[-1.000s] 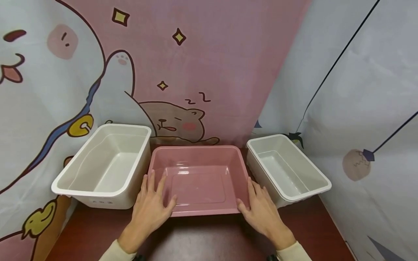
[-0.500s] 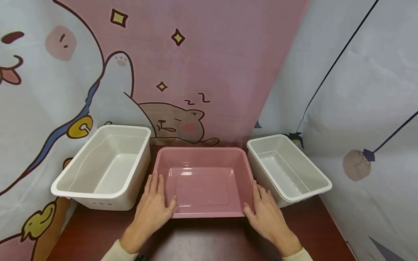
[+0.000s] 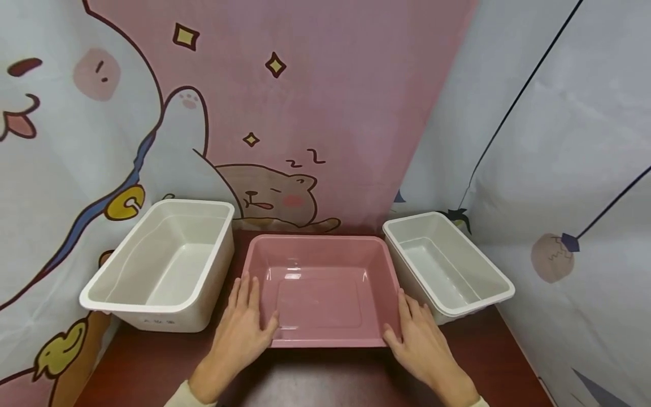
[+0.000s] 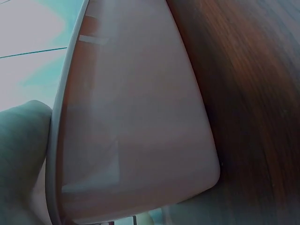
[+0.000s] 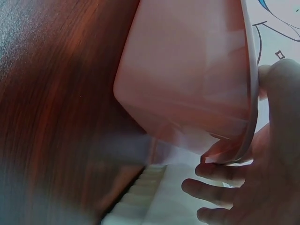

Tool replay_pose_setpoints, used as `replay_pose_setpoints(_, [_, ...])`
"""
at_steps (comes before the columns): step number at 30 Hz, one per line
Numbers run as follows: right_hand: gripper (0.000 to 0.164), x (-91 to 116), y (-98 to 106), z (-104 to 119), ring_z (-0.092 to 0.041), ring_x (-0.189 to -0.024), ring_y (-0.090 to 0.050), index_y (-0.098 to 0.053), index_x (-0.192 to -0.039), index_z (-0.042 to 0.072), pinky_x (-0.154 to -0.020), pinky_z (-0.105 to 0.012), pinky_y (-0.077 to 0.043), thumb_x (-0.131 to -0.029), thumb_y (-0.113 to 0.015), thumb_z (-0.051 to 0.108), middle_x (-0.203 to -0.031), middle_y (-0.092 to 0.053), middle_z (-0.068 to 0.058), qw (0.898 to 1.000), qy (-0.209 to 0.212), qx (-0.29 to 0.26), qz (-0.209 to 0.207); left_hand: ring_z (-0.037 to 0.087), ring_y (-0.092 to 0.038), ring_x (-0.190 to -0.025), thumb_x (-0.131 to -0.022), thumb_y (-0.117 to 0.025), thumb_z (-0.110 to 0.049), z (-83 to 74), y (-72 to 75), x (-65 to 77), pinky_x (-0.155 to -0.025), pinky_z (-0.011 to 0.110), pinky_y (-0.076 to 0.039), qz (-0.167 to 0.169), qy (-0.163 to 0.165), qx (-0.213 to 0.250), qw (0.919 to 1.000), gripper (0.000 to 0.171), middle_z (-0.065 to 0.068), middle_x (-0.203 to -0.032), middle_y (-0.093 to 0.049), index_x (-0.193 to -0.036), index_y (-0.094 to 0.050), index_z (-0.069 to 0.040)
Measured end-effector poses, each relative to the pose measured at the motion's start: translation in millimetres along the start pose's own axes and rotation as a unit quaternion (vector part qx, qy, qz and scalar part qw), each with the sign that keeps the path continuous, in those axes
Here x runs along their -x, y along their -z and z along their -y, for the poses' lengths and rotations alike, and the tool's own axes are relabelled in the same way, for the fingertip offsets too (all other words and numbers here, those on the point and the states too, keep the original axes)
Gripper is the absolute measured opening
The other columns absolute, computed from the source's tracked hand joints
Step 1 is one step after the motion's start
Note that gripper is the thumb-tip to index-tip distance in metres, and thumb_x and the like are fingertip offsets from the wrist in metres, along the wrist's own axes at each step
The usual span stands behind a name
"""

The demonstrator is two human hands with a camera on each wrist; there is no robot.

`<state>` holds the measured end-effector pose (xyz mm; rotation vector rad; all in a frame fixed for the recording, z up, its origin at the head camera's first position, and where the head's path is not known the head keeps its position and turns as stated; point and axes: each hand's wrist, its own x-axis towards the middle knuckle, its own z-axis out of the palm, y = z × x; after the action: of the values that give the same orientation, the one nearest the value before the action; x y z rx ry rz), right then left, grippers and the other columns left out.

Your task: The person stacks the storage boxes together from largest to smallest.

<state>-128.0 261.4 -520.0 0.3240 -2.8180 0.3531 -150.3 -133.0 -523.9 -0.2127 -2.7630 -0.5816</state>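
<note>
A pink rectangular plastic basin (image 3: 319,302) stands in the middle of the dark red-brown table, with nothing in it. My left hand (image 3: 241,329) rests on its front left corner, fingers straight along the side and thumb over the front rim. At the front right corner, my right hand (image 3: 423,342) touches the side in the same way. In the right wrist view the right thumb lies at the rim, and several fingers (image 5: 213,192) stretch past the basin's corner. Only part of the left hand (image 4: 23,154) shows in the left wrist view, beside the rim.
A larger off-white bin (image 3: 134,308) stands left of the basin, and a narrower off-white bin (image 3: 480,308) stands close on its right. Both are angled. Printed cloth (image 3: 356,113) hangs behind and along the sides. The wooden table (image 3: 325,379) extends in front.
The pink basin has slid a little to the right and slightly toward me, both hands moving with it. The two off-white bins have kept their places. The head view has tilted slightly.
</note>
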Motion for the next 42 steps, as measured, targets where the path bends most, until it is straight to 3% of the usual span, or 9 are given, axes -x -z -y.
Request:
replay_pose_setpoints(7, [0.088, 1.8, 4.9, 3.8, -0.050, -0.136, -0.057, -0.042, -0.160, -0.007, -0.116, -0.064, -0.044, -0.093, -0.074, 0.041, -0.151, -0.054, -0.026, 1.000, 0.002, 0.002, -0.004, 0.050, -0.031, -0.158, -0.093, -0.076, -0.043, 3.5, 3.7, 4.3, -0.122, 0.068, -0.037, -0.030, -0.013, 0.020, 0.9993, 0.088, 0.027, -0.171, -0.034, -0.161, -0.043, 0.001])
replay_pose_setpoints(13, [0.089, -11.1, 12.2, 8.9, -0.045, -0.130, -0.058, -0.045, -0.160, -0.003, -0.109, -0.059, -0.049, -0.089, -0.077, 0.039, -0.152, -0.053, -0.025, 0.998, 0.038, 0.013, -0.045, 0.044, -0.044, -0.153, -0.090, -0.078, -0.028, 7.1, 21.4, 1.3, -0.134, 0.048, -0.024, -0.128, -0.069, 0.048, 0.9882, 0.070, 0.021, -0.165, -0.047, -0.153, -0.057, -0.005])
replay_pose_setpoints(15, [0.086, -16.7, 16.0, 11.2, -0.043, -0.130, -0.058, -0.047, -0.159, -0.001, -0.109, -0.058, -0.049, -0.088, -0.078, 0.038, -0.153, -0.053, -0.024, 0.997, 0.053, 0.013, -0.057, 0.041, -0.047, -0.151, -0.090, -0.077, -0.026, 7.6, 30.5, 1.4, -0.133, 0.045, -0.027, -0.154, -0.079, 0.058, 0.9831, 0.066, 0.017, -0.163, -0.050, -0.151, -0.060, -0.008])
replay_pose_setpoints(18, [0.081, -28.0, 22.1, 17.6, -0.043, -0.130, -0.059, -0.051, -0.157, 0.002, -0.111, -0.061, -0.048, -0.088, -0.078, 0.035, -0.153, -0.055, -0.022, 0.995, 0.075, 0.003, -0.069, 0.038, -0.048, -0.150, -0.091, -0.075, -0.024, 10.0, 45.9, 2.9, -0.124, 0.051, -0.037, -0.175, -0.072, 0.072, 0.9793, 0.065, 0.013, -0.164, -0.050, -0.154, -0.059, -0.013])
replay_pose_setpoints(24, [0.070, -56.5, 32.5, 39.8, -0.043, -0.141, -0.056, -0.057, -0.152, 0.006, -0.121, -0.065, -0.039, -0.090, -0.079, 0.030, -0.156, -0.054, -0.018, 0.992, 0.107, -0.032, -0.060, 0.045, -0.047, -0.145, -0.094, -0.069, -0.022, 27.2, 71.9, 5.5, -0.111, 0.061, -0.041, -0.221, -0.021, 0.073, 0.9724, 0.063, 0.017, -0.165, -0.047, -0.155, -0.057, -0.011])
replay_pose_setpoints(30, [0.063, -82.5, 35.8, 58.4, -0.035, -0.142, -0.056, -0.060, -0.151, 0.011, -0.116, -0.055, -0.048, -0.093, -0.076, 0.029, -0.154, -0.055, -0.015, 0.988, 0.137, -0.051, -0.051, 0.057, -0.042, -0.140, -0.089, -0.072, -0.022, 54.8, 86.9, 9.4, -0.106, 0.070, -0.038, -0.287, 0.049, 0.059, 0.9549, 0.068, 0.030, -0.161, -0.044, -0.151, -0.055, 0.000])
replay_pose_setpoints(35, [0.058, -101.6, 33.8, 70.6, -0.030, -0.141, -0.057, -0.061, -0.151, 0.013, -0.113, -0.052, -0.052, -0.097, -0.075, 0.028, -0.154, -0.057, -0.011, 0.986, 0.133, -0.093, -0.028, 0.057, -0.022, -0.153, -0.089, -0.075, -0.025, 75.2, 93.8, 16.4, -0.126, 0.073, -0.018, -0.257, 0.146, 0.064, 0.9531, 0.080, 0.031, -0.170, -0.023, -0.156, -0.044, 0.006])
replay_pose_setpoints(37, [0.055, -109.7, 31.8, 76.2, -0.028, -0.141, -0.057, -0.061, -0.150, 0.014, -0.112, -0.051, -0.052, -0.098, -0.073, 0.028, -0.153, -0.058, -0.009, 0.985, 0.129, -0.114, -0.013, 0.053, -0.009, -0.159, -0.090, -0.074, -0.028, 82.3, 95.3, 18.7, -0.126, 0.075, -0.013, -0.235, 0.190, 0.076, 0.9503, 0.087, 0.026, -0.176, -0.010, -0.161, -0.036, 0.004])
replay_pose_setpoints(42, [0.051, -131.6, 26.1, 90.9, -0.026, -0.142, -0.057, -0.061, -0.150, 0.013, -0.116, -0.050, -0.050, -0.102, -0.069, 0.027, -0.154, -0.058, -0.007, 0.981, 0.132, -0.139, 0.016, 0.040, 0.013, -0.165, -0.095, -0.071, -0.035, 95.2, 96.8, 23.0, -0.099, 0.087, -0.036, -0.193, 0.275, 0.109, 0.9353, 0.102, 0.013, -0.178, 0.019, -0.171, -0.012, -0.002])
